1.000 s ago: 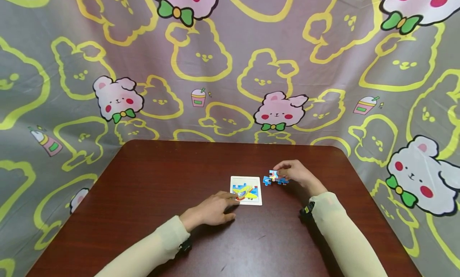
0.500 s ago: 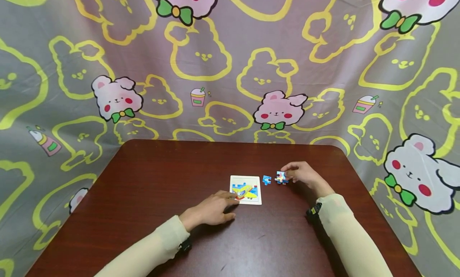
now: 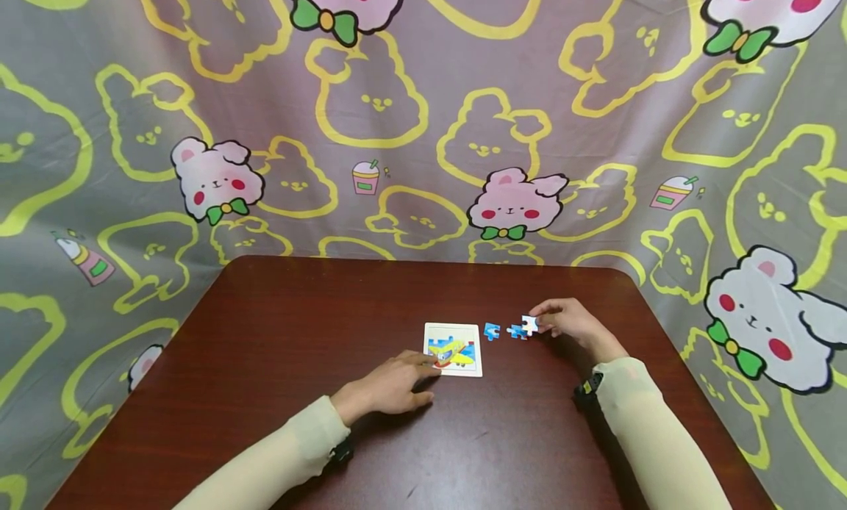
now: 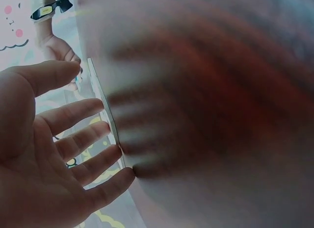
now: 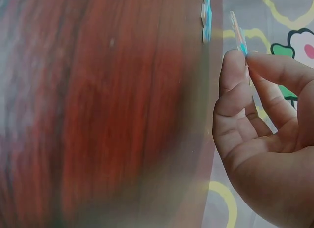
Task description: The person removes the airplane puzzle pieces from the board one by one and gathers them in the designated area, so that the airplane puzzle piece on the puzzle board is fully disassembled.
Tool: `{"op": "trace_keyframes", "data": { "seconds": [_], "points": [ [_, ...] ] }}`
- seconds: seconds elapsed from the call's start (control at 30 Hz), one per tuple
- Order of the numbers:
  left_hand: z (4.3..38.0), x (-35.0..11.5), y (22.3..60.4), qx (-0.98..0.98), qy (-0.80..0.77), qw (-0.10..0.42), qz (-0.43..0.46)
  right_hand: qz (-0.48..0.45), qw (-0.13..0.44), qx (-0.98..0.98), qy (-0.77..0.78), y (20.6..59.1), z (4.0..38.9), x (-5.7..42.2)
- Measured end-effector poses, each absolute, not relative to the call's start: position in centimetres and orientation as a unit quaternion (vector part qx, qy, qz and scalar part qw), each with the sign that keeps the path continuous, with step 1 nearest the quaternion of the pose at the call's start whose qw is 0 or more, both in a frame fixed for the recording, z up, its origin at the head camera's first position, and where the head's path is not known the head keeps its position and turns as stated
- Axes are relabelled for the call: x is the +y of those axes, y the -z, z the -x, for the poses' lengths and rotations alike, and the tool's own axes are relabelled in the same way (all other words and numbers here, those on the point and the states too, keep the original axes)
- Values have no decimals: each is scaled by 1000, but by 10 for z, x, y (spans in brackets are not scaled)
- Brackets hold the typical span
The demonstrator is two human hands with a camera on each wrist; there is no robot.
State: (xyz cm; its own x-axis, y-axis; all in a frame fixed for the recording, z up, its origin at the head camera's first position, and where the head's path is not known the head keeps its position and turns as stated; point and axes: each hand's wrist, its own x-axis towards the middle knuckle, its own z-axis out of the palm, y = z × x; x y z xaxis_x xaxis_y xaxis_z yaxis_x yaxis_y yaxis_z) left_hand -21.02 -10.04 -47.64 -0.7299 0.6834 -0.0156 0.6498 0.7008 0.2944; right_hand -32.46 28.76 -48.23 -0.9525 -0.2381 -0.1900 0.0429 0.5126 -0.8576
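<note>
**Puzzle piece (image 3: pixel 529 324) pinched at the far right of a wooden worktop (image 3: pixel 317 311)**

The piece sits between the thumb and fingertips of the right hand (image 3: pixel 570 325), closed in a pinch. In the head view it overlaps a blue loose piece (image 3: pixel 515 333); the right wrist view shows a gap between the held piece and the pieces lying nearby. Another blue piece (image 3: pixel 492 331) lies between that one and the puzzle board (image 3: pixel 479 354), whose white border frames a partly filled picture of a yellow plane (image 3: pixel 459 353). The left hand (image 3: pixel 392 383) has its fingers extended and spread, gripping nothing, the tips touching the board's near left edge.

The worktop is dark reddish brown with visible grain, a pale sheen towards the front and rounded far corners. Behind it and along both sides hangs a grey curtain (image 3: pixel 410 62), wrinkled in places, printed with yellow animal outlines, pink-cheeked animal heads, green bows and pink cups. Cream sleeves (image 3: pixel 651 429) cover both forearms.
</note>
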Motion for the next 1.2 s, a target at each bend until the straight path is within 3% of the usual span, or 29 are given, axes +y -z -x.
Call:
{"op": "trace_keyframes", "data": {
  "seconds": [1.2],
  "points": [
    [209,-99,475,918,-142,55,-365,18,126,900,416,481,320,309]
  ]
}}
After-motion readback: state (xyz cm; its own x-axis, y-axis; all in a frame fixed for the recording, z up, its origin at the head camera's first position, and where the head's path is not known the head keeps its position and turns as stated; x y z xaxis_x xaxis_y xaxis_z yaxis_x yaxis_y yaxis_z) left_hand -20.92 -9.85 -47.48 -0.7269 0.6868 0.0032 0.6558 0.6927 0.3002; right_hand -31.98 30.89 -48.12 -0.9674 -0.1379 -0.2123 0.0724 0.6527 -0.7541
